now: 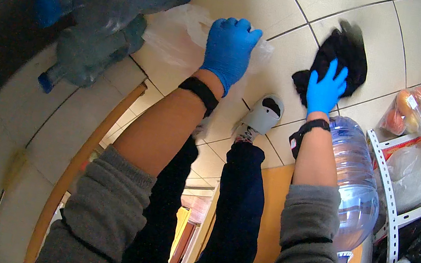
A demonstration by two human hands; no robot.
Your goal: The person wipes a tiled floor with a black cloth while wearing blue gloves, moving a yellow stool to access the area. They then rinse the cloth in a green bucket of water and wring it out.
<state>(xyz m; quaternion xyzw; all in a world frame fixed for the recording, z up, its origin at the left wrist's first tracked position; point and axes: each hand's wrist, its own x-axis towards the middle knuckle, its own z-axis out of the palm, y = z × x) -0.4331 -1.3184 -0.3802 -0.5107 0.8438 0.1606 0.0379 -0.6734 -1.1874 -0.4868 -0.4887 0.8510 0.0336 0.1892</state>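
My left hand [230, 48], in a blue rubber glove, is closed into a fist over the floor. Thin clear plastic [180, 29], apparently a bag, is bunched in it and shows on both sides of the fist. In a matching glove, my right hand [326, 88] lies on a crumpled black cloth [345, 49], its visible fingers stretched out and apart. The thumb and underside of that hand are hidden, so its hold on the cloth is unclear. The cloth's far end is blurred. Beneath both hands is the tiled floor [361, 16].
Large water bottles [97, 56] with blue caps stand at left. Close to my right forearm lies another big clear bottle [353, 182]. A white perforated metal shelf frame [387, 196] holds bagged goods, with bagged fruit [405, 106] beyond. My grey clog [262, 115] is between my arms.
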